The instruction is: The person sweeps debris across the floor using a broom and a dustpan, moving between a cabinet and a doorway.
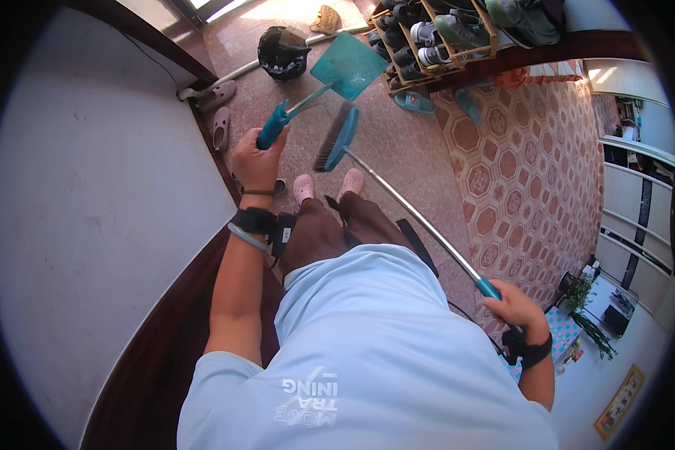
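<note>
My left hand (257, 154) is closed round the teal handle of a long-handled dustpan (351, 66), whose flat teal pan lies beyond the hand, towards the top. In my right hand (516, 306), at the lower right, is the teal grip of a broom with a metal pole. The pole slants up and left to the broom head (340, 138), blue with dark bristles, just beyond my pink clogs and near the dustpan. Whether the bristles touch the floor I cannot tell. A black bag-lined bin (284, 53) stands left of the pan, with a cardboard piece at its top.
A wooden shoe rack (436, 39) full of shoes stands at the top right, with teal slippers (414, 102) before it. Mauve clogs (220, 128) lie along the left wall. A white pipe (239, 72) crosses the floor behind the bin. Patterned tiles lie to the right.
</note>
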### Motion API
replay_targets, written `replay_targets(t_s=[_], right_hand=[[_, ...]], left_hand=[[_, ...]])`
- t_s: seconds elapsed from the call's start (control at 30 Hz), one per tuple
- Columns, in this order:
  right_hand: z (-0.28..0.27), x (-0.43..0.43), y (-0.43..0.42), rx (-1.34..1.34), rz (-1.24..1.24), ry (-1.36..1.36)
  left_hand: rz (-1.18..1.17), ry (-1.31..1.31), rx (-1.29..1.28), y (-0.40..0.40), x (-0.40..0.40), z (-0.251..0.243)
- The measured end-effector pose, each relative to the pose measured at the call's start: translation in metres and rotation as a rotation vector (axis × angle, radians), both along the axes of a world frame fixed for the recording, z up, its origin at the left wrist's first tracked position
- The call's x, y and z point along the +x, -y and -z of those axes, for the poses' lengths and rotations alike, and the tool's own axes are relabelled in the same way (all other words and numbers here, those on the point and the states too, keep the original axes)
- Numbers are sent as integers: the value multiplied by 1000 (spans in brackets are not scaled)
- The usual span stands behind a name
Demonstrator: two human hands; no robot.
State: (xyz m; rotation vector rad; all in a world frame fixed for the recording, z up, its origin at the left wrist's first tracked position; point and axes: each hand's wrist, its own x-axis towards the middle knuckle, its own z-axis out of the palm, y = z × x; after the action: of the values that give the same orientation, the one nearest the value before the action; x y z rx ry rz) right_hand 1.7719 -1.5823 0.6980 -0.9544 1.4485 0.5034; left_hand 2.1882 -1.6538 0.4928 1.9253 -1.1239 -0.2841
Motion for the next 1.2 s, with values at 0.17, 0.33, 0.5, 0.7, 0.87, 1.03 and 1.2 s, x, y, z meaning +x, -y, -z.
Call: replay_targets(t_s=[0.17, 0.33, 0.5, 0.7, 0.87, 1.03, 1.2], right_hand=[[-43, 10, 7, -28, 188, -176], [4, 18, 23, -119, 320, -6], [65, 36, 62, -198, 342, 67], [77, 52, 90, 58, 433, 282], [45, 54, 96, 230, 481, 328], [40, 56, 100, 335, 524, 391], [32, 61, 102, 351, 455, 402]], left_hand=[[70, 77, 35, -4, 7, 7], [146, 169, 55, -15, 14, 3], [257, 308, -29, -24, 15, -18], [395, 357, -73, -40, 7, -35], [469, 359, -39, -56, 7, -34], [515, 355, 3, -63, 6, -35], [500, 356, 5, -66, 4, -32]])
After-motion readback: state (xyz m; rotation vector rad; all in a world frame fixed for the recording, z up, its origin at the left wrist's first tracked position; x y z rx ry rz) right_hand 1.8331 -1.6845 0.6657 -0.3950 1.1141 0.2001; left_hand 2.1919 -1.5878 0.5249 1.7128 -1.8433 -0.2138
